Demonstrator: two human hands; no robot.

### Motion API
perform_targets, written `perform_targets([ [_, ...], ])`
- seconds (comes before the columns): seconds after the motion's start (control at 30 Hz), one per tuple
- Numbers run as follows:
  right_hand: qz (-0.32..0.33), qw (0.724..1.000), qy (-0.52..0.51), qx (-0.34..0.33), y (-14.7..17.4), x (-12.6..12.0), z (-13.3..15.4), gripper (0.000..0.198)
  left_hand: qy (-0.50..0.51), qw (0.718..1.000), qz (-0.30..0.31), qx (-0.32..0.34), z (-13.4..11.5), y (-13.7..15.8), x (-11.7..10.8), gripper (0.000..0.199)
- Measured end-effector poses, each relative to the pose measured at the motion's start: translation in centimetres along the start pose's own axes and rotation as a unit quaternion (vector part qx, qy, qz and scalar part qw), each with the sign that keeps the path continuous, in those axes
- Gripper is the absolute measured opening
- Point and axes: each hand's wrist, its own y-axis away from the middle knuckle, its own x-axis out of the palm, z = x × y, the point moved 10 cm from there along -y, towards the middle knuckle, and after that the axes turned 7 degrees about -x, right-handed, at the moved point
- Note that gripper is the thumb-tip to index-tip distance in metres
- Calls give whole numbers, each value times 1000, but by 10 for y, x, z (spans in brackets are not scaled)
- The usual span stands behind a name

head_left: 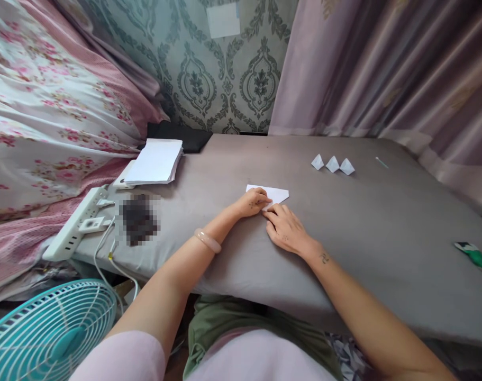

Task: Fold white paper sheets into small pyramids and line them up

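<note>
Shirt, then paper seemingly beneath hands

Two bare hands close together, palms down

The bare left arm, its upper part in a pale pink fabric sleeve, slants up and inward from the lower left. Its left wrist is nearly straight, and the left hand, with small dark marks on its back, points its bent fingers to the right. The bare right arm reaches in from the lower right. Above a dark-marked right wrist, the right hand lies slightly nearer the body, fingers loosely bent and aimed forward and left. The fingertips nearly meet; whether they touch is unclear.
</note>
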Motion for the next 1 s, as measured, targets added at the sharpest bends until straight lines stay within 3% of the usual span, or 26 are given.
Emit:
perform_targets([
  [0.17, 12, 987, -160, 7, -3, -2, -26, 29, -104, 994, -23, -23, -14, 11, 3, 29],
  [0.23, 9, 975, -216, 57, -10, -2, -53, 29, -128, 991, -21, -33, -17, 17, 4, 30],
  [0.33, -75, 976, -173, 110, -29, -16, -90, 33, -138, 990, -22, -36, -20, 23, 5, 31],
  [0.4, -94, 981, -125, 111, -46, -15, -102, 37, -132, 990, -29, -34, -19, 24, 4, 30],
  [0.53, -65, 990, -68, 107, -71, 3, -108, 42, -130, 991, -25, -18, -20, 22, 5, 27],
  [0.7, -25, 994, -25, 103, -77, 19, -105, 41, -140, 989, -27, -27, -22, 21, 2, 27],
  [1.0, -85, 992, -65, 65, -76, 2, -96, 34, -121, 991, -24, -43, -19, 25, 1, 29],
])
